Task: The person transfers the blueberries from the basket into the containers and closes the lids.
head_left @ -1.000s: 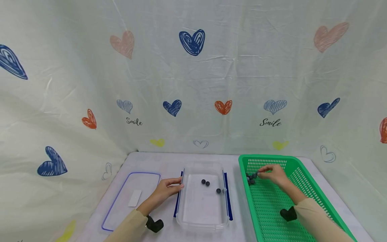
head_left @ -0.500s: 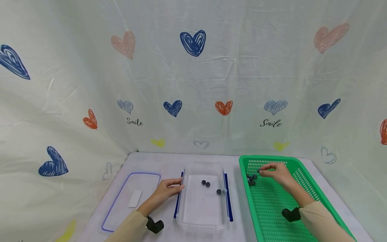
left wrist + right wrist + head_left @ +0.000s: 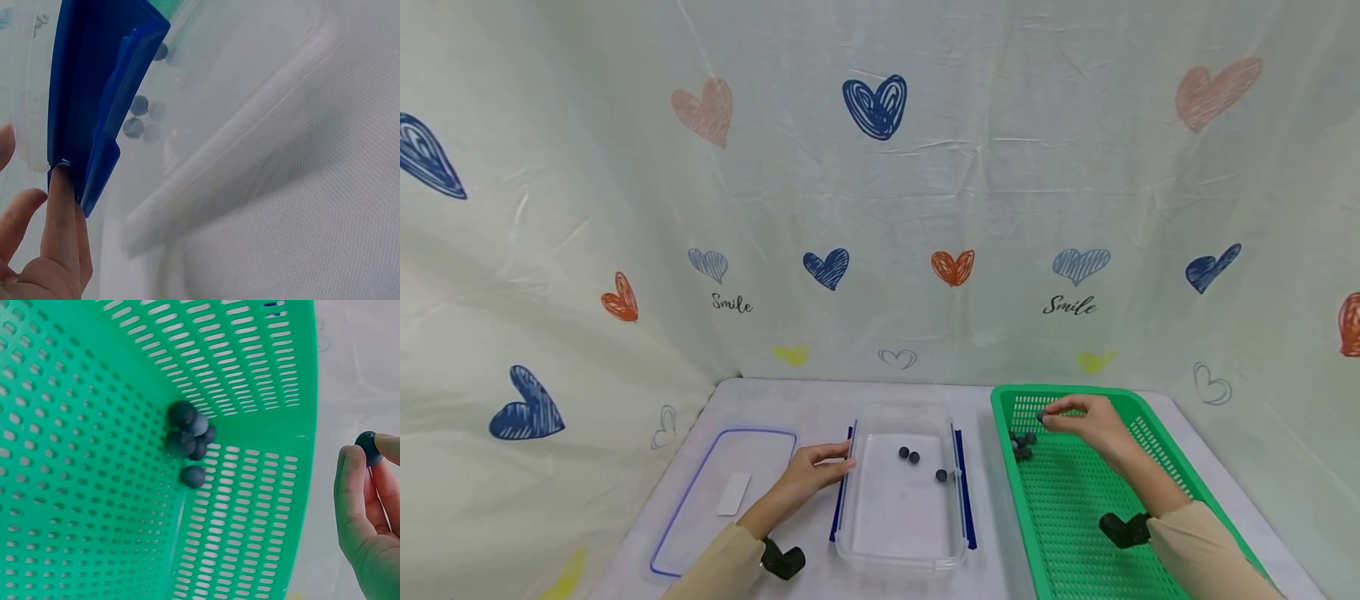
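A single blueberry [image 3: 368, 447] is pinched between thumb and fingertips of my right hand [image 3: 1088, 422], raised over the far left part of the green basket [image 3: 1028, 533]. Below it, several blueberries [image 3: 187, 439] lie bunched in the basket's corner. My left hand [image 3: 814, 473] rests at the left side of a clear plastic container [image 3: 902, 562], its extended fingers touching the blue side clasp [image 3: 94, 81]. Inside the container are 3 blueberries [image 3: 913, 457]: two close together, one nearer the right wall. Both side clasps hang outward.
A clear lid with a blue seal [image 3: 722, 433] lies flat on the white-covered table [image 3: 820, 400], left of the container. On the lid shows a white rectangle [image 3: 733, 493]. A curtain printed with hearts [image 3: 955, 325] hangs behind the table.
My right hand has risen slightly from the bunch in the basket, lifting a blueberry away. The left hand and the container stay where they were.
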Tool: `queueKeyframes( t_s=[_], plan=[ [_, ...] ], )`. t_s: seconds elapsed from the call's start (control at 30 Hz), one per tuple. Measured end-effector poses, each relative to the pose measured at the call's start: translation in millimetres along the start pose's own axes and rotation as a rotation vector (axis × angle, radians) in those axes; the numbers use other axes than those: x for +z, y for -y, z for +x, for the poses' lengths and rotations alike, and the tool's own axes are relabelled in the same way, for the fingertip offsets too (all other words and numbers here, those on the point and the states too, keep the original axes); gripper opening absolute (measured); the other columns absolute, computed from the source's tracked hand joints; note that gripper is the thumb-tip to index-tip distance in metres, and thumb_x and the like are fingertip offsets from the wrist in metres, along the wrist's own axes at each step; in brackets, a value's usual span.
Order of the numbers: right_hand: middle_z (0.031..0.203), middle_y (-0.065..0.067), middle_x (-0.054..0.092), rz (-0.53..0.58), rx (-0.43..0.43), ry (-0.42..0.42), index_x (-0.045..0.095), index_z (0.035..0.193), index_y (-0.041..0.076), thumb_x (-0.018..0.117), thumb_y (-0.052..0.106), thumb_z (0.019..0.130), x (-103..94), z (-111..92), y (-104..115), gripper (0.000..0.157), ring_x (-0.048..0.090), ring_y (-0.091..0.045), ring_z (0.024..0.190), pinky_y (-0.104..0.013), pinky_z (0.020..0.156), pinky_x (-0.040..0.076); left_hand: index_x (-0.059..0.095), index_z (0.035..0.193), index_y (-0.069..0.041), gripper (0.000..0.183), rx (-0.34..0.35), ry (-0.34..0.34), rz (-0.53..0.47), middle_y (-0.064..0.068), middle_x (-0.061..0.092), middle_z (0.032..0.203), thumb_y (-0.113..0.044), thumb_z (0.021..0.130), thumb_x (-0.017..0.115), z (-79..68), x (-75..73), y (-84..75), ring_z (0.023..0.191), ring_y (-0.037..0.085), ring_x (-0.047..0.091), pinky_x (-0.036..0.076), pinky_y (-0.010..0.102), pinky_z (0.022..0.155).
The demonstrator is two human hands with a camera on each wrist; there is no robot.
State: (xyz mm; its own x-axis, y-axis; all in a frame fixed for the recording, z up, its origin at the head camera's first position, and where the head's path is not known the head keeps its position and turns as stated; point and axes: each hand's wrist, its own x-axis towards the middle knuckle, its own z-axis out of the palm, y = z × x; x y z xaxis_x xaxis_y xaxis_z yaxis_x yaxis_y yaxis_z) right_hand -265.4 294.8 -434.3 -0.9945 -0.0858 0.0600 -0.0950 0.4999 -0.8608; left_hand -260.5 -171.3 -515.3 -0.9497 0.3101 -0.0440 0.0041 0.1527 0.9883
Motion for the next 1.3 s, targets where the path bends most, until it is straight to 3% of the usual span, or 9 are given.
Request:
queueKeyframes(
  t_s=[0.47,0.6,0.9,1.3],
  plan=[
    [0.124,-0.023,0.061,0.056,-0.032,0.009,0.069,0.112,-0.006,0.076,0.019,0.09,2.5,-5.3,15.8,0.033,0.06,-0.043,0.115,-0.062,0.099,0.045,0.052,0.139,0.008,0.06,-0.012,-0.014,0.011,0.028,0.05,0.142,-0.024,0.093,0.073,-2.4,-1.0,-1.0,0.113,0.026,0.063,0.054,0.036,0.095],
    [0.124,-0.022,0.062,0.065,-0.039,0.024,0.068,0.112,-0.006,0.076,0.019,0.09,3.6,-7.4,22.0,0.034,0.062,-0.038,0.113,-0.063,0.1,0.044,0.051,0.14,0.007,0.06,-0.01,-0.015,0.008,0.028,0.05,0.141,-0.024,0.093,0.073,-2.5,-1.3,-0.9,0.113,0.025,0.064,0.054,0.036,0.095],
    [0.12,-0.022,0.065,0.114,-0.049,0.068,0.068,0.112,-0.007,0.076,0.017,0.091,9.1,-10.4,36.3,0.034,0.069,-0.013,0.096,-0.064,0.102,0.041,0.05,0.14,0.008,0.061,0.001,-0.006,0.001,0.029,0.049,0.142,-0.023,0.093,0.073,-1.7,-1.8,1.3,0.113,0.025,0.064,0.054,0.036,0.095],
    [0.119,-0.02,0.067,0.129,-0.072,0.105,0.067,0.113,-0.006,0.076,0.017,0.091,16.2,-12.0,51.2,0.033,0.069,-0.018,0.097,-0.059,0.1,0.046,0.05,0.139,0.009,0.062,0.007,-0.003,0.01,0.029,0.051,0.14,-0.025,0.093,0.074,0.3,-0.8,1.8,0.113,0.027,0.064,0.054,0.038,0.096]
  ],
)
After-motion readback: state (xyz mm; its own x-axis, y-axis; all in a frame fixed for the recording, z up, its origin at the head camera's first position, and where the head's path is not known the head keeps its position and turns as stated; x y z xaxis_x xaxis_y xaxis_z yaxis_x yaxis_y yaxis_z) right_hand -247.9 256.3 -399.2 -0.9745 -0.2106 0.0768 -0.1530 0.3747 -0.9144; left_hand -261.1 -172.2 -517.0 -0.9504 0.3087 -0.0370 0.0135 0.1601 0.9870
